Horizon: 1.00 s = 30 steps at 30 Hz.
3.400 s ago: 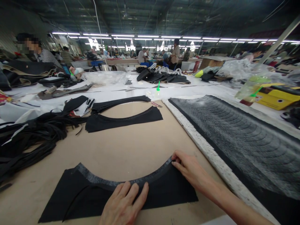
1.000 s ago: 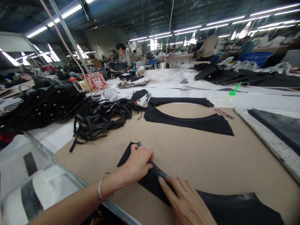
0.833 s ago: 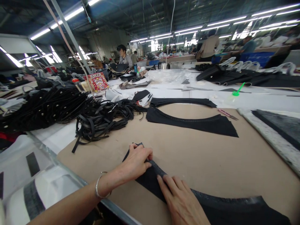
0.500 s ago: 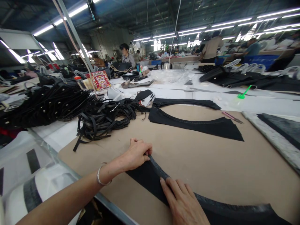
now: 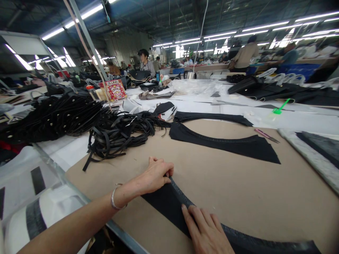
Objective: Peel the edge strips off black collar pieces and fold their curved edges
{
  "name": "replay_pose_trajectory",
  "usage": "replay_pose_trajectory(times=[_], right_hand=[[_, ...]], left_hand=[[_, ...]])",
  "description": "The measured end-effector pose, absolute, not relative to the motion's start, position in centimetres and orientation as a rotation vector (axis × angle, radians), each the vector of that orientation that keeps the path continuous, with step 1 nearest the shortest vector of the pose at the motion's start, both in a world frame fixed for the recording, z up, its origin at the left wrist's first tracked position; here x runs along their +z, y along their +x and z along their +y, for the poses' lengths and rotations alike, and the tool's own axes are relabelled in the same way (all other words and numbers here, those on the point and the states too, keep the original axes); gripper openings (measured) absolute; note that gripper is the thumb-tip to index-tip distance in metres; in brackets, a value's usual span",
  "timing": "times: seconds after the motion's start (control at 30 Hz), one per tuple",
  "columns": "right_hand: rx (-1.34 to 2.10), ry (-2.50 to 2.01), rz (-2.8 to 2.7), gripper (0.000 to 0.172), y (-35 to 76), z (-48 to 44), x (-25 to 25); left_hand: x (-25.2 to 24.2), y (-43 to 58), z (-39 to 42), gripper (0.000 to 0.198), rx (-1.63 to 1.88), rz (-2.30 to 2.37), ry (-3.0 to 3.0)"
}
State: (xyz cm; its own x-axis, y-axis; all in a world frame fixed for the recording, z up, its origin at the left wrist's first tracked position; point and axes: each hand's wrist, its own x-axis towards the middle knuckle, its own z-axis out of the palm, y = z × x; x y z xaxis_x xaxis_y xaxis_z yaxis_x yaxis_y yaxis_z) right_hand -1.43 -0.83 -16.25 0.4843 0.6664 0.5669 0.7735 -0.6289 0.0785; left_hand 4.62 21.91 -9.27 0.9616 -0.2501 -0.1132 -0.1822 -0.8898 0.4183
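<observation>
A long black curved fabric piece (image 5: 165, 204) lies on the tan work board (image 5: 251, 190), with a shinier folded strip (image 5: 181, 190) along its inner curved edge. At the piece's far left end, my left hand (image 5: 156, 175) is closed, thumb and fingers pinching that edge. My right hand (image 5: 208, 227) rests on the middle of the piece, its fingers stretched out and pressing near the strip; nothing is gripped in it. Part of the fabric is hidden beneath both hands. Farther back on the board lie similar black curved pieces (image 5: 225, 144), partly stacked.
Tangled black strips (image 5: 113, 137) lie at the board's left, beside a large black pile (image 5: 53, 118). Pink-handled snips (image 5: 266, 135) sit at the back right, near a pale slab (image 5: 304, 155). A green tool (image 5: 281, 107) stands beyond. Several people work in the background.
The view has shifted slightly, so the background sits a little farther right. Both hands stay at nearly the same spots on the fabric piece.
</observation>
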Motion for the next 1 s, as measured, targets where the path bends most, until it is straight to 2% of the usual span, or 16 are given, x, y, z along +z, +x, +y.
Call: replay_pose_trajectory(times=[0.33,0.5,0.67,0.9,1.0], right_hand=[[-0.738,-2.599,-1.29,0.037,-1.3,-1.1,-17.3],[-0.702,-2.589,-1.25,0.037,-1.0,-0.2,-16.1],[-0.639,-2.635,-1.199,0.055,-0.8,3.0,-15.0],[-0.588,-2.726,-1.116,0.053,-1.0,4.8,-16.1],[-0.61,-2.73,-1.107,0.051,-0.9,4.8,-16.2]], left_hand=[[-9.9,4.8,22.4,0.016,-0.205,-0.32,2.675],[-10.2,5.0,22.7,0.021,-0.17,-0.315,2.666],[-10.6,5.1,23.4,0.03,-0.108,-0.283,2.667],[-10.9,5.5,25.4,0.015,-0.084,-0.258,2.601],[-10.9,5.8,25.8,0.015,-0.07,-0.255,2.575]])
